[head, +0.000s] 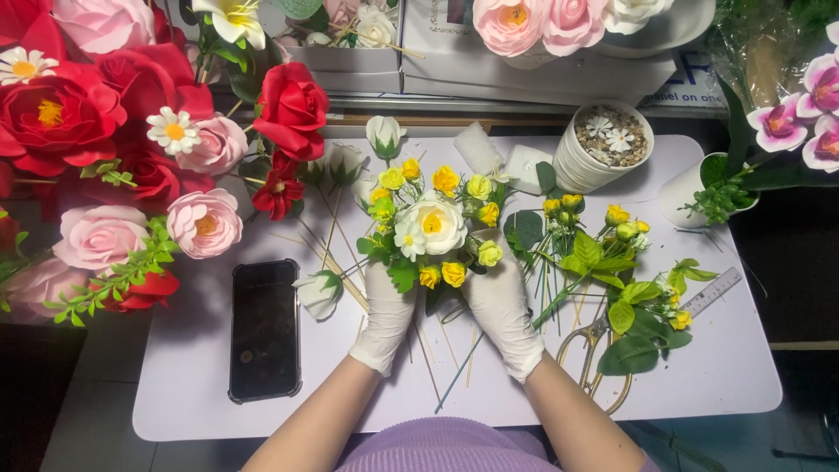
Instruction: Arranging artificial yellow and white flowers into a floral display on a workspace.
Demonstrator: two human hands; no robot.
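Both my hands wear white gloves and together hold a small bouquet (434, 229) of a white rose ringed by yellow buds and green leaves. My left hand (385, 316) grips its stems from the left. From the right, my right hand (502, 315) wraps the same bunch. The bouquet stands over the middle of the white table (192, 398). Loose thin stems (454, 376) lie below my hands.
A black phone (265, 329) lies at the left. Red and pink artificial flowers (105, 157) crowd the left side. Yellow buds with leaves (612, 262), scissors (594, 350) and a ruler (712, 293) lie at the right. A white pot (603, 144) stands behind; orchids (804, 122) sit far right.
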